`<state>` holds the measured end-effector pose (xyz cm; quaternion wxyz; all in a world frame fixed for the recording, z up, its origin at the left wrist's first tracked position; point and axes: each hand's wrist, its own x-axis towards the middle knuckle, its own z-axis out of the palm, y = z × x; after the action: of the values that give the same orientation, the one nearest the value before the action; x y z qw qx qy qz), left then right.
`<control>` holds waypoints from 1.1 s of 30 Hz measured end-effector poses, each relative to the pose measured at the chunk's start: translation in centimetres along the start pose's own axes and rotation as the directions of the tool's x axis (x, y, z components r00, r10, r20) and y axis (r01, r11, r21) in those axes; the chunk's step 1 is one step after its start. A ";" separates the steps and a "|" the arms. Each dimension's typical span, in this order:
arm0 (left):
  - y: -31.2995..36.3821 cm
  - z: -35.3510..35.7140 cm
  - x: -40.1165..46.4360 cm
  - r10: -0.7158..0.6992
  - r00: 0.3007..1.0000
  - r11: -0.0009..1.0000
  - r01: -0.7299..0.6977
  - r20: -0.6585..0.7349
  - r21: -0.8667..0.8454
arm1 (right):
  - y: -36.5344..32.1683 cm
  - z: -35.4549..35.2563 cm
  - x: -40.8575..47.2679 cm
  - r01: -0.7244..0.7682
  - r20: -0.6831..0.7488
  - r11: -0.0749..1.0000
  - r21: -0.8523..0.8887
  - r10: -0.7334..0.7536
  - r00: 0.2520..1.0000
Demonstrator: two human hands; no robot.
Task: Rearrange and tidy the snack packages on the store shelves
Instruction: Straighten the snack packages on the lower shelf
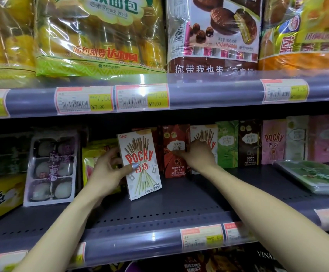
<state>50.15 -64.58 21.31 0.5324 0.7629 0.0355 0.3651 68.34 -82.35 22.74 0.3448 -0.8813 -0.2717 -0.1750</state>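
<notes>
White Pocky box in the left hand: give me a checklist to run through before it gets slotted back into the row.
1. Grip on the white Pocky box: ok, left hand holds its left edge, thumb across the front.
2. Box upright: not ok, it tilts and stands forward of the row.
3. Front faces out: ok, logo readable.
4. Neighbours steadied: ok, right hand rests against the red Pejoy box and the box beside it.
5. Gap in the row for it: cannot tell, the held box hides that spot.
6. Bare shelf in front: ok, nothing blocks the path.
</notes>
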 end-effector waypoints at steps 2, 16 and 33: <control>-0.1 0.0 0.0 0.003 1.000 1.000 -0.003 -0.001 0.005 | 0.1 0.3 0.2 -0.002 -0.003 1.000 0.025 0.002 1.000; -0.7 0.0 0.1 -0.049 0.997 0.998 0.046 0.063 0.043 | 1.3 -0.3 -0.2 0.055 0.157 0.992 0.110 -0.072 0.985; 1.1 3.2 0.1 -0.126 0.973 0.992 0.118 0.191 0.054 | 5.1 -5.0 -4.3 0.018 0.236 0.953 0.302 -0.093 0.967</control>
<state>51.75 -67.54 21.71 0.5385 0.8023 0.0378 0.2547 67.43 -90.55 21.51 0.4316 -0.8262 -0.3608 -0.0307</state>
